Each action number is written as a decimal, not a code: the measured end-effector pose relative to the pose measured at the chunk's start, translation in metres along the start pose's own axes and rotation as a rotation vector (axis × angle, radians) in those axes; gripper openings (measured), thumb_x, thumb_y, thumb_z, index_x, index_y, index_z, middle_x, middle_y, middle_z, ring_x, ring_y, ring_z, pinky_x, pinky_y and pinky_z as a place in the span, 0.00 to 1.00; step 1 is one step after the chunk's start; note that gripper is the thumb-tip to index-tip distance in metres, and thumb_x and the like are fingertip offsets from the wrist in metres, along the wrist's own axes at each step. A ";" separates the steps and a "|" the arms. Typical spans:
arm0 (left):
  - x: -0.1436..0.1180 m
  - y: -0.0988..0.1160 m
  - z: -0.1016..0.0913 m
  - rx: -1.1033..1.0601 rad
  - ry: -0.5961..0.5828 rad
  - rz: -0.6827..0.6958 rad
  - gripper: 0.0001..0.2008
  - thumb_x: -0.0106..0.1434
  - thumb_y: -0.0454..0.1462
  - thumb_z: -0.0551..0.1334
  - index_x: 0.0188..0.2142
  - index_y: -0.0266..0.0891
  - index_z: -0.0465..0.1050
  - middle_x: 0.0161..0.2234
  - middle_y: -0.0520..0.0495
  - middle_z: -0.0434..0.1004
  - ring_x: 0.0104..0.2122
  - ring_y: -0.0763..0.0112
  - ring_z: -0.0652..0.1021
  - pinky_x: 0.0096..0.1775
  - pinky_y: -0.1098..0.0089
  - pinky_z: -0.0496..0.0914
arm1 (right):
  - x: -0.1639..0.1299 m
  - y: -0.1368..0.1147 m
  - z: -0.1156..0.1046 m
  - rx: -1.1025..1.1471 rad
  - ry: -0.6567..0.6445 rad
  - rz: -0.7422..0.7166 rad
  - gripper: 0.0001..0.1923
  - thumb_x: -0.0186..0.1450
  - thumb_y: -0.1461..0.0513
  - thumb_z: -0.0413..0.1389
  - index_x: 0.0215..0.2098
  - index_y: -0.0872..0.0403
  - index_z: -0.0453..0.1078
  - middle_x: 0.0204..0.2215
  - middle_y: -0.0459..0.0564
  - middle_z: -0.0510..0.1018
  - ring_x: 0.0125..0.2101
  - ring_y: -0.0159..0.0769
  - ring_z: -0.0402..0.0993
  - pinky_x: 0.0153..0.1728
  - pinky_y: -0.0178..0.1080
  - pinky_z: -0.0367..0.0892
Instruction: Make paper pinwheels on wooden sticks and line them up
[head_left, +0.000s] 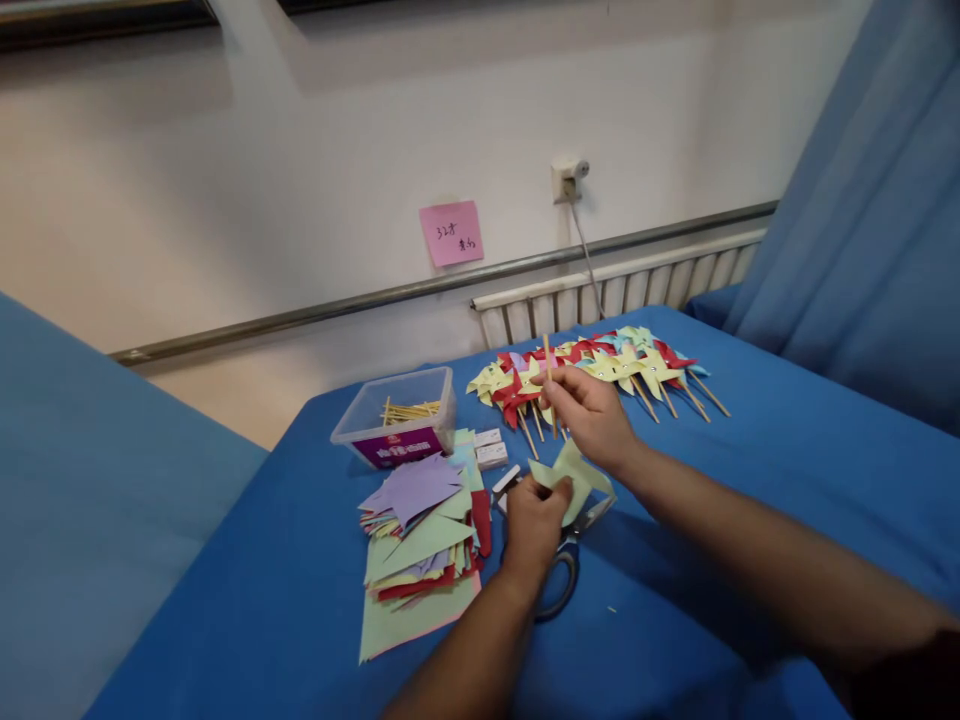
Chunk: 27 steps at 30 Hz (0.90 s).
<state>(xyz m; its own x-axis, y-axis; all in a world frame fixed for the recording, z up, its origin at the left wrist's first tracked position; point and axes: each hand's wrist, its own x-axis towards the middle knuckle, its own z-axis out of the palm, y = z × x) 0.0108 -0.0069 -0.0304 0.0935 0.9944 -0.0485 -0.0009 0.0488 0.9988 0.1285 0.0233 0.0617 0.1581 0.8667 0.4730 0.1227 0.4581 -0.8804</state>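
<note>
Pale green pinwheel [574, 478] is pinched in the left hand [534, 520]; right hand [592, 410] pinches a wooden stick [549, 372], seemingly ready for careful mounting.

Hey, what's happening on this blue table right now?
A person sits at a blue-covered table. The left hand pinches a folded pale green paper pinwheel, while the right hand holds a thin wooden stick upright just above it. Scissors lie under the left hand. To the left is a stack of cut coloured paper and a clear plastic box with more sticks. A row of finished pinwheels lies along the far edge.
</note>
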 end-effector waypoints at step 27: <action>0.031 0.022 0.002 -0.072 0.415 0.152 0.15 0.47 0.42 0.68 0.31 0.33 0.74 0.26 0.49 0.77 0.25 0.71 0.75 0.29 0.72 0.66 | -0.048 0.072 -0.009 0.298 -0.257 0.360 0.16 0.62 0.48 0.55 0.31 0.53 0.68 0.18 0.42 0.74 0.15 0.27 0.58 0.18 0.32 0.51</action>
<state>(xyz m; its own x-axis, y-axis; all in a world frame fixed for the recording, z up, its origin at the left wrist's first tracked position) 0.0159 0.0245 -0.0100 -0.3205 0.9433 0.0863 -0.0545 -0.1094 0.9925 0.1384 0.0128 -0.0242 -0.1112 0.9827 0.1482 -0.1847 0.1261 -0.9747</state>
